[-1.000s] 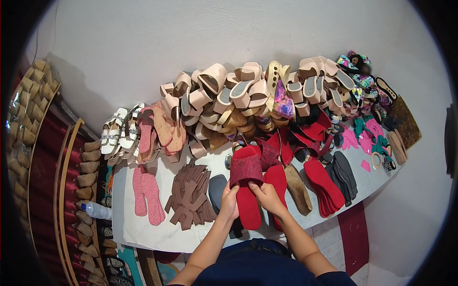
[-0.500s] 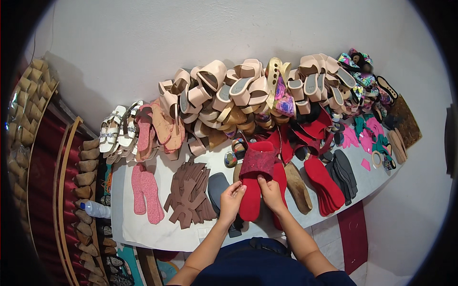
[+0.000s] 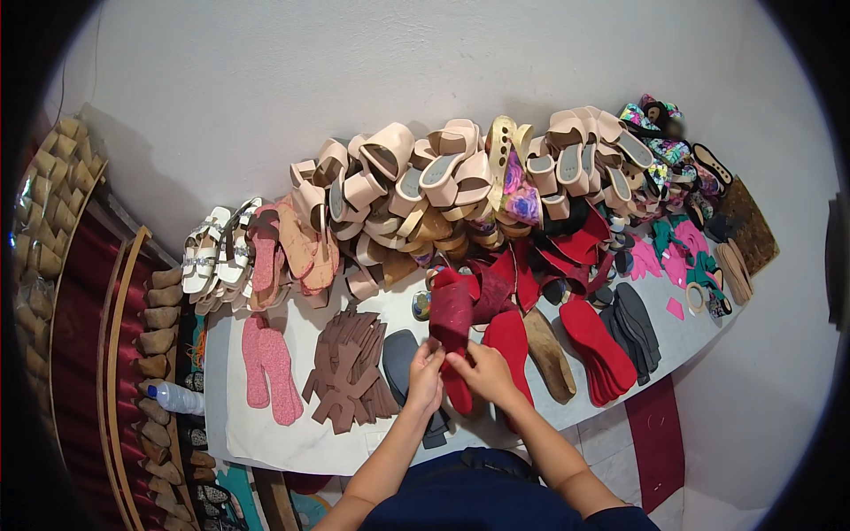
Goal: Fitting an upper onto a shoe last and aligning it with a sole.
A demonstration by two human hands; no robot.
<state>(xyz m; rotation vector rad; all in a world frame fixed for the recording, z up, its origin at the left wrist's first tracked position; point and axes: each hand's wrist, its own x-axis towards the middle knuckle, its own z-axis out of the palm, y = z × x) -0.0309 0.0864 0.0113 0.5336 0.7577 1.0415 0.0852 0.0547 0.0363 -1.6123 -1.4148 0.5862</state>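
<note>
Both hands hold a red slide sandal (image 3: 452,311) with a dark red patterned strap, above the table (image 3: 341,450). My left hand (image 3: 427,379) is closed in a pinch at the strap's lower left edge. My right hand (image 3: 483,372) grips the same edge from the right, its thumb toward the middle. The red sole shows below the fingers. Another red insole (image 3: 508,354) lies beside my right hand, with a wooden shoe last (image 3: 551,361) to its right. Dark grey soles (image 3: 403,358) lie left of my left hand, partly hidden.
Cut brown strap pieces (image 3: 350,367) and pink glittery soles (image 3: 270,367) lie to the left. Stacked red soles (image 3: 595,354) and dark grey soles (image 3: 636,327) are on the right. Heeled beige sandals (image 3: 452,168) are piled along the wall. A bottle (image 3: 180,398) sits by the left edge.
The red sandal has turned in my hands and shifted slightly left, its strap now seen more side-on. My right hand has moved left, closer to my left hand. The view has shifted slightly.
</note>
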